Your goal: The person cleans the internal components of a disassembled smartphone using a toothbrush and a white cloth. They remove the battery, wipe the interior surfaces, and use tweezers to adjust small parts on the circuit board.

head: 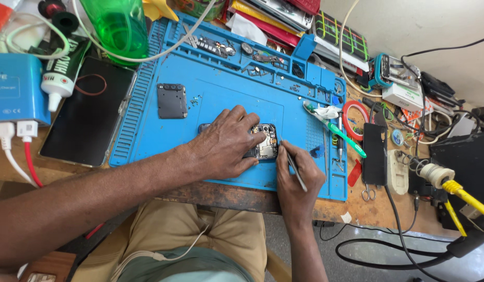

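An opened phone with bare circuitry lies on the blue repair mat. My left hand rests flat on it, covering most of its body and pinning it down. My right hand grips slim metal tweezers, their tip touching the phone's right edge. A dark grey back panel with a camera strip lies apart on the mat, up and to the left.
A black phone lies screen-up left of the mat, beside a blue box and a green bottle. Small screws and parts fill the mat's top trays. A green toothbrush, red tape ring, scissors and cables crowd the right.
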